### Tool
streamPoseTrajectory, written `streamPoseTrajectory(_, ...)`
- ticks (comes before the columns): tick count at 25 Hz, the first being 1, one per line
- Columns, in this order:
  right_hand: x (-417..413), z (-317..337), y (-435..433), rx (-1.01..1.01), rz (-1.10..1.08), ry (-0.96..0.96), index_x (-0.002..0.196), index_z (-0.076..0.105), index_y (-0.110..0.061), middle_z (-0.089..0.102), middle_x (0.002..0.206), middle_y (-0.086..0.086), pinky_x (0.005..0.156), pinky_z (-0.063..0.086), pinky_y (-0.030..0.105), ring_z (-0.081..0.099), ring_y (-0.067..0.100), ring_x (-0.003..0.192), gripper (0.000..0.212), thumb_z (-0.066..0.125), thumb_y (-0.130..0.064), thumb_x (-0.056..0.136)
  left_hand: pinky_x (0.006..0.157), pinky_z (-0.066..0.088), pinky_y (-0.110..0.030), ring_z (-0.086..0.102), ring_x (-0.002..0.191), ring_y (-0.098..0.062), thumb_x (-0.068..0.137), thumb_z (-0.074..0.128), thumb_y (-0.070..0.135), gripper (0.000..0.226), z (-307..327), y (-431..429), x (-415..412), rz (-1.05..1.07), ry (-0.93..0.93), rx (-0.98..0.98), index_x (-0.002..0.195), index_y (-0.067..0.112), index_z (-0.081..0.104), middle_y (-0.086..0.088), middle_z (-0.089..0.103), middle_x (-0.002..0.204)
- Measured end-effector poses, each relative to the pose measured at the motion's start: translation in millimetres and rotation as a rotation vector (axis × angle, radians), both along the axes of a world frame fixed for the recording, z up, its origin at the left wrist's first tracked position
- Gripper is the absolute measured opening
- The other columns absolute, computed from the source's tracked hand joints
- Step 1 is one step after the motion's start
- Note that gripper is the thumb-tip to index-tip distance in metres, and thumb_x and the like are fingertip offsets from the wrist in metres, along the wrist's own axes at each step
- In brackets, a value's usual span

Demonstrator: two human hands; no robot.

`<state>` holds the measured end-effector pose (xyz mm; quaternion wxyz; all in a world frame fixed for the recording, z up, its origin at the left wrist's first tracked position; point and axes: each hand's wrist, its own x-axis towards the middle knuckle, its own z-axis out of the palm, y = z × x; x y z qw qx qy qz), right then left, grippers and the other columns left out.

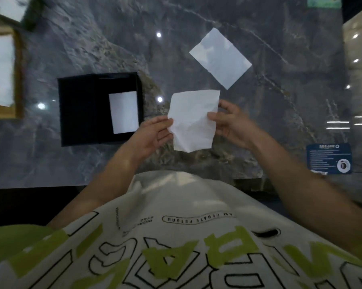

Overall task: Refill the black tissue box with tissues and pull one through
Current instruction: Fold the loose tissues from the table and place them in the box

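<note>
The black tissue box [82, 109] lies open on the grey marble table [92, 42], left of centre, with one folded white tissue [123, 112] inside at its right end. A crumpled white tissue [191, 119] hangs above the table between my hands. My left hand [153, 134] pinches its left edge and my right hand [230, 122] pinches its right edge. Another flat white tissue [219, 58] lies on the table further back, turned at an angle.
A dark blue card [328, 158] lies near the table's right front edge. A wooden-framed object [17, 71] stands at the far left. A pale surface [359, 80] borders the table on the right. The table's front edge runs just below my forearms.
</note>
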<state>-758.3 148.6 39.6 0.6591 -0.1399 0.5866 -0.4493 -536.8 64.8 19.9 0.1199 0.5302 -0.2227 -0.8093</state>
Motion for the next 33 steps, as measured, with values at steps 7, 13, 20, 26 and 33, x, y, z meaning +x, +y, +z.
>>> streamPoseTrajectory(7, 92.2, 9.8, -28.6, 0.002, 0.033, 0.134, 0.118, 0.058, -0.019, 0.075, 0.091, 0.005, 0.083, 0.06, 0.039, 0.072, 0.023, 0.088, 0.039, 0.057, 0.008, 0.089, 0.068, 0.056, -0.02, 0.07, 0.069, -0.006, 0.092, 0.062, 0.012, 0.009, 13.8, -40.2, 99.2, -0.013, 0.03, -0.095, 0.091, 0.021, 0.064, 0.006, 0.073, 0.08)
streamPoseTrajectory(13, 124.2, 20.5, -43.8, -0.06, 0.049, 0.122, 0.121, 0.056, -0.012, 0.072, 0.096, 0.01, 0.073, 0.06, 0.032, 0.072, 0.021, 0.084, 0.035, 0.056, 0.007, 0.091, 0.077, 0.058, -0.024, 0.072, 0.074, -0.009, 0.093, 0.06, 0.011, 0.013, 23.8, -60.2, 145.6, -0.086, 0.042, -0.186, 0.102, 0.018, 0.065, 0.003, 0.074, 0.084)
streamPoseTrajectory(20, 106.3, 25.2, -63.9, -0.105, 0.143, 0.164, 0.123, 0.057, -0.014, 0.073, 0.087, 0.006, 0.075, 0.06, 0.035, 0.07, 0.019, 0.077, 0.038, 0.056, 0.006, 0.091, 0.079, 0.057, -0.028, 0.073, 0.078, -0.013, 0.091, 0.064, 0.011, 0.02, 27.5, -58.2, 138.7, -0.101, -0.113, -0.34, 0.11, 0.015, 0.065, -0.001, 0.073, 0.091)
streamPoseTrajectory(26, 90.1, 23.3, -75.2, -0.088, 0.147, 0.117, 0.124, 0.054, 0.003, 0.064, 0.112, 0.017, 0.089, 0.054, 0.047, 0.066, 0.027, 0.095, 0.033, 0.057, 0.005, 0.09, 0.079, 0.058, -0.027, 0.073, 0.087, -0.015, 0.094, 0.057, 0.008, 0.029, 36.5, -47.3, 127.8, -0.018, -0.073, -0.362, 0.121, 0.017, 0.062, -0.004, 0.073, 0.102)
streamPoseTrajectory(33, 98.7, 33.5, -83.6, -0.156, 0.202, 0.044, 0.11, 0.066, -0.01, 0.074, 0.096, 0.001, 0.083, 0.059, 0.033, 0.07, 0.017, 0.09, 0.034, 0.046, 0.012, 0.093, 0.083, 0.059, -0.032, 0.073, 0.088, -0.016, 0.097, 0.048, 0.005, 0.032, 43.3, -59.6, 131.1, -0.062, 0.109, -0.291, 0.125, 0.018, 0.059, -0.004, 0.071, 0.108)
